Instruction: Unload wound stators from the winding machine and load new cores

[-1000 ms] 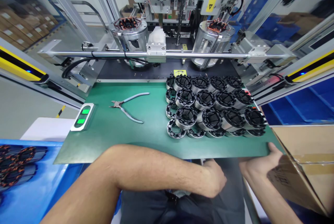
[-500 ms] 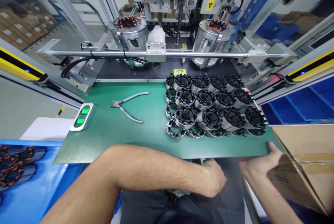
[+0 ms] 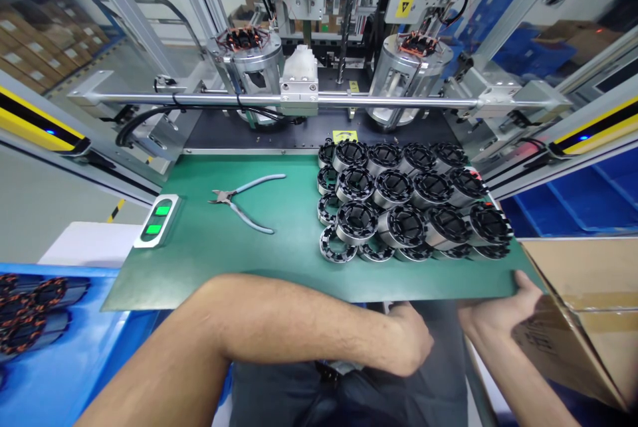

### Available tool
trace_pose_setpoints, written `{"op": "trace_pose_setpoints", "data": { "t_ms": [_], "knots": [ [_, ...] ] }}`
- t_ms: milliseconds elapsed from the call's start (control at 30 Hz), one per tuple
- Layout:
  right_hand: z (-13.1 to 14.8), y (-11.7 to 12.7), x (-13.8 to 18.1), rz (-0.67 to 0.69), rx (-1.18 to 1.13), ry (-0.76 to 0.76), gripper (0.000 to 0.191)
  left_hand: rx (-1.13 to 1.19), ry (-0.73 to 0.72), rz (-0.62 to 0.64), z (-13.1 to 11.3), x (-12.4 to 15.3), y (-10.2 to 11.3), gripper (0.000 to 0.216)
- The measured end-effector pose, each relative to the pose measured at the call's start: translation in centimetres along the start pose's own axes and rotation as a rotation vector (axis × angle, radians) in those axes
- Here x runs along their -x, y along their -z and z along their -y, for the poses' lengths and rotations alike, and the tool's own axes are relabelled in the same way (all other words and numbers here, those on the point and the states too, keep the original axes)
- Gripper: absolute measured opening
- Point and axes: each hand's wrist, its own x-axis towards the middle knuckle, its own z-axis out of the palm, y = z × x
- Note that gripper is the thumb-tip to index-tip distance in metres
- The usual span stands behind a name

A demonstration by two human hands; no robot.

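My left hand (image 3: 411, 344) rests low in front of my lap, below the near edge of the green mat (image 3: 249, 254); its fingers curl downward and are hidden. My right hand (image 3: 503, 311) grips the mat's near right corner, thumb on top, beside a cardboard box (image 3: 583, 321). On the mat's right half stand several round metal stator cores with black inserts (image 3: 399, 204), packed in rows. Blue-handled cutting pliers (image 3: 246, 201) lie left of them.
Behind the mat stands a machine with two wound stators on fixtures, one on the left (image 3: 244, 38) and one on the right (image 3: 419, 45), and a steel rail (image 3: 349, 100) in front of them. A green two-button box (image 3: 157, 220) sits at the mat's left edge. A blue bin (image 3: 44, 347) of wound stators is lower left.
Both hands stay where they were. A horizontal metal bar at the top of the machine has risen out of view, and the view has shifted slightly.
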Motion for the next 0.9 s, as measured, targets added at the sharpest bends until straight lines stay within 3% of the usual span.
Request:
{"op": "trace_pose_setpoints", "data": {
  "t_ms": [333, 900],
  "knots": [
    [-0.17, 0.06, -0.09, -0.02, -0.013, 0.016, 0.025, -0.018, -0.01, 0.068, -0.1, -0.14, 0.0, 0.039],
    [-0.35, 0.6, -0.97, -0.025, -0.05, -0.014, 0.015, -0.023, -0.032, 0.011, -0.21, -0.44, -0.91, 0.025]
  ]
}}
